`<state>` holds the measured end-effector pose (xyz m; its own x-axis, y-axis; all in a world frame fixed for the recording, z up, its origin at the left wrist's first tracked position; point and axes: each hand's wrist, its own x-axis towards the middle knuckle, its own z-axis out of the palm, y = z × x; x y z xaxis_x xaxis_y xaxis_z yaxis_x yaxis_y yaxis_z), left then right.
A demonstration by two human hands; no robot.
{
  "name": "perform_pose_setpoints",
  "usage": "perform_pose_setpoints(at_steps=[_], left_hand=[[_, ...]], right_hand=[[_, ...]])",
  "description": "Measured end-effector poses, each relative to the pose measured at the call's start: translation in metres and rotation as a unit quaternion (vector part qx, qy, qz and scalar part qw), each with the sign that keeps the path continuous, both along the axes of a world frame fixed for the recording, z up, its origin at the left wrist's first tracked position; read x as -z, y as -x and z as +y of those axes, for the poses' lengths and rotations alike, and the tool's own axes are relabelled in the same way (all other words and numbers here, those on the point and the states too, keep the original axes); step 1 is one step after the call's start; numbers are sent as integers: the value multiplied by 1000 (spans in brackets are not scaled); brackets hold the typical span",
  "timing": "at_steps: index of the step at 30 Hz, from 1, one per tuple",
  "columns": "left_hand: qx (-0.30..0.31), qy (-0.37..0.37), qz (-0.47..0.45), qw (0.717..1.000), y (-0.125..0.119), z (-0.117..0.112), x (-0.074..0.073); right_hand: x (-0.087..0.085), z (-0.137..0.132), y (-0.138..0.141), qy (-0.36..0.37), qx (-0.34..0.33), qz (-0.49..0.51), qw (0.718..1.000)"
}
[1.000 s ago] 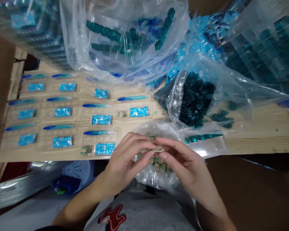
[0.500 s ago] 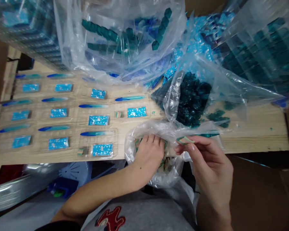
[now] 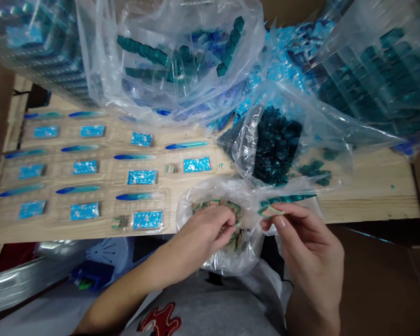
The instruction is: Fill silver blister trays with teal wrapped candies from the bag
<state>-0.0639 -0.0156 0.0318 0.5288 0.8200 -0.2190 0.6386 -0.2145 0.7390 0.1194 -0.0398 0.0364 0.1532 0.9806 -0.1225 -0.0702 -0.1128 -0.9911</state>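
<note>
My left hand [image 3: 205, 231] reaches into a small clear plastic bag [image 3: 227, 252] of small green-and-tan pieces at the table's front edge, fingers curled on pieces inside. My right hand [image 3: 301, 233] is just right of the bag, pinching a small stack of the same green-and-tan pieces [image 3: 271, 211] between thumb and fingers. On the wooden table [image 3: 371, 191] to the left lie clear blister trays [image 3: 91, 177] holding blue pens [image 3: 136, 196] and blue patterned packets [image 3: 147, 219]; two trays also hold a green-and-tan piece [image 3: 171, 168].
Large clear bags of teal blocks [image 3: 175, 56] and dark teal pieces [image 3: 276, 144] crowd the back and right of the table. Stacked trays [image 3: 38, 42] sit at the far left. Brown cardboard [image 3: 381, 280] lies lower right; a grey bin [image 3: 28, 275] lower left.
My hands have parted: the left hand went into the small bag and now curls on pieces there. The right hand moved right holding the small stack and has stayed there.
</note>
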Motion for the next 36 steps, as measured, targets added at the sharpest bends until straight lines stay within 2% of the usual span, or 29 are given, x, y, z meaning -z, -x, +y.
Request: perform_pose_setpoints(at_steps=[3, 6, 11, 14, 19, 26, 29, 32, 34, 36], left_hand=[[-114, 65, -131, 983, 11, -2, -16], [-150, 67, -195, 967, 14, -5, -23], [-134, 23, -206, 969, 14, -9, -28], [-104, -2, -208, 973, 15, -9, -31], [-112, -30, -216, 970, 14, -10, -30], [-118, -72, -245, 960, 13, -9, -27], [-90, -61, -196, 974, 16, -3, -21], [-28, -84, -31, 996, 12, 1, -5], [32, -113, 103, 988, 4, 2, 7], [72, -121, 199, 970, -7, 3, 16]], right_hand=[[-5, 0, 4, 22, -75, 26, 997], [-9, 2, 13, 18, -135, 19, 991], [-8, 1, 19, -42, -107, -78, 990], [-7, -2, 18, -56, -105, -94, 988], [-5, -5, 16, -83, -114, -106, 984], [-1, 1, 21, -40, -116, -52, 991], [1, 3, 18, -37, -84, -25, 995], [4, 2, 11, -52, 9, -11, 999], [5, 1, 6, -50, 35, -11, 998], [7, -1, 4, -39, 32, -7, 999]])
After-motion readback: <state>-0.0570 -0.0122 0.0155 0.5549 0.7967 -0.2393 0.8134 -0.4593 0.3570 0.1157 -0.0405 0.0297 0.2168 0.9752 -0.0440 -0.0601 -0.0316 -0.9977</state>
